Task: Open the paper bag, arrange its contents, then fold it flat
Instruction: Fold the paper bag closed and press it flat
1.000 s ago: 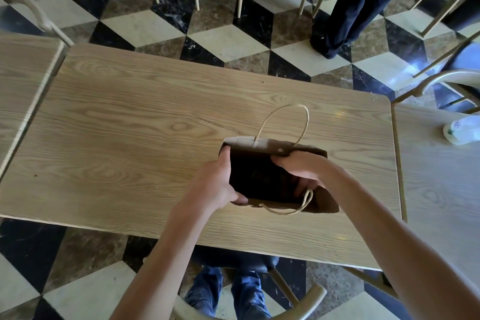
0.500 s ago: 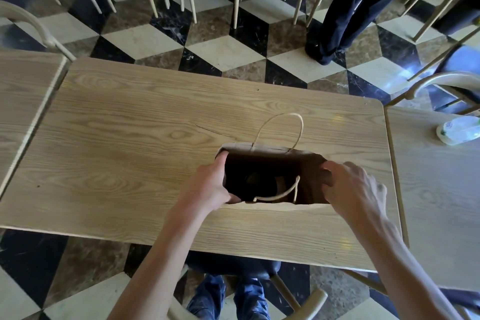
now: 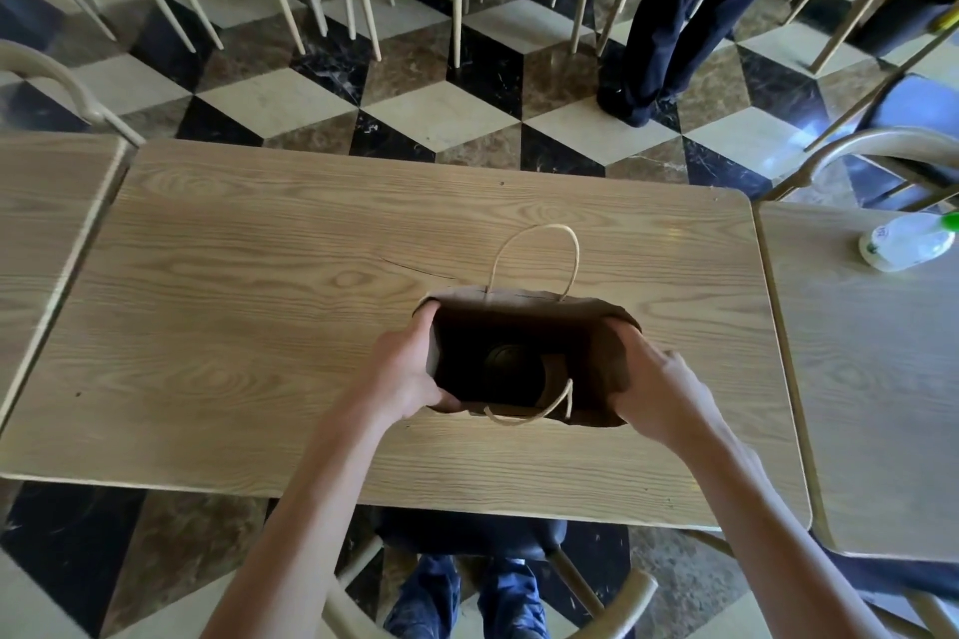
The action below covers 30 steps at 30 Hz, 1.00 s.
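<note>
Gaping brown paper bag [image 3: 602,368], dark inside.

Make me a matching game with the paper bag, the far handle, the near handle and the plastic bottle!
Things:
1. paper bag
2. far handle
3. near handle
4. plastic bottle

Places or states:
A. lying on the neighbouring table at the right
B. looped flat on the table beyond the bag
C. held open by the left hand and right hand
D. drooping across the bag's near rim

Pairs: 1-C, 2-B, 3-D, 4-A
</note>
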Each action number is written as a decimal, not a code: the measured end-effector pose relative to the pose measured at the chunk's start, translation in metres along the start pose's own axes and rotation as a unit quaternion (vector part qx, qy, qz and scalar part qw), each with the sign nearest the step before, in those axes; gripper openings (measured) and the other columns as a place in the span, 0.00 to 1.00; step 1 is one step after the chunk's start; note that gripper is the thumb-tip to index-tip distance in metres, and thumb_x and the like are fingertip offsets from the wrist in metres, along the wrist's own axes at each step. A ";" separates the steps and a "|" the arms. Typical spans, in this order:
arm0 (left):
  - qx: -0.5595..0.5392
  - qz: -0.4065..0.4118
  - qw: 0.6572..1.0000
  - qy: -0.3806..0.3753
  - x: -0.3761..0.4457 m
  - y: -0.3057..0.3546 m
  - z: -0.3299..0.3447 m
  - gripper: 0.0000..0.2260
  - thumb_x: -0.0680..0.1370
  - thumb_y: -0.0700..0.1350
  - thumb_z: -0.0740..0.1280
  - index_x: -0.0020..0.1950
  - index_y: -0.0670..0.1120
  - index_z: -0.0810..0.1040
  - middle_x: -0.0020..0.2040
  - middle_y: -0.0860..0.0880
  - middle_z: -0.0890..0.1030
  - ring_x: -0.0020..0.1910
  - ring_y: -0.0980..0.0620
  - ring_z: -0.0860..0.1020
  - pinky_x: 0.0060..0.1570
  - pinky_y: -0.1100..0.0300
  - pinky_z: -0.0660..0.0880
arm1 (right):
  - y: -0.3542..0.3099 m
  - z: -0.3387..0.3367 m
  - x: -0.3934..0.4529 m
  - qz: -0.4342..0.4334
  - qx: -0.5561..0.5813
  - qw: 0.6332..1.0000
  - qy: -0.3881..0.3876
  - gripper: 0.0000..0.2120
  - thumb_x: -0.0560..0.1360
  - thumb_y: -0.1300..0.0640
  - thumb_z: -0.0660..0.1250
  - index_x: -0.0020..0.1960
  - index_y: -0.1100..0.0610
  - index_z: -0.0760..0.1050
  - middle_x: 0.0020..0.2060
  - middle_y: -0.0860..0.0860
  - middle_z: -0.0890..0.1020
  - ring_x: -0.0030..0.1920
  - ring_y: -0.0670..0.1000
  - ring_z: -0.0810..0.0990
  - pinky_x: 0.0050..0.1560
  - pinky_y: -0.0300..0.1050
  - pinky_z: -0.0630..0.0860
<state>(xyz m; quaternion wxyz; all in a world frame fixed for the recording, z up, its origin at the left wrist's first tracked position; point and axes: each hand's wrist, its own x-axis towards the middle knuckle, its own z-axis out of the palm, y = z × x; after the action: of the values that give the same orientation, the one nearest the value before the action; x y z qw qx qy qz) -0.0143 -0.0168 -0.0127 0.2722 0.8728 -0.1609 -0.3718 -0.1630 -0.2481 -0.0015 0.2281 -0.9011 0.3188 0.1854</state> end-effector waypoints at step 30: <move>-0.158 0.135 0.978 0.014 -0.004 -0.052 0.012 0.34 0.61 0.58 0.78 0.63 0.53 0.71 0.56 0.52 0.78 0.55 0.60 0.77 0.60 0.51 0.75 | 0.059 0.027 -0.006 -0.095 0.309 0.946 -0.035 0.27 0.65 0.56 0.80 0.61 0.51 0.73 0.60 0.44 0.78 0.62 0.46 0.76 0.60 0.55 0.76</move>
<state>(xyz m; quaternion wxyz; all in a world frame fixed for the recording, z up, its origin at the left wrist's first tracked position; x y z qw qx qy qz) -0.0215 0.0225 -0.0480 0.4567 0.7942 -0.2127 -0.3397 -0.2118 -0.2718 -0.0386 0.5230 -0.8054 0.2652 0.0863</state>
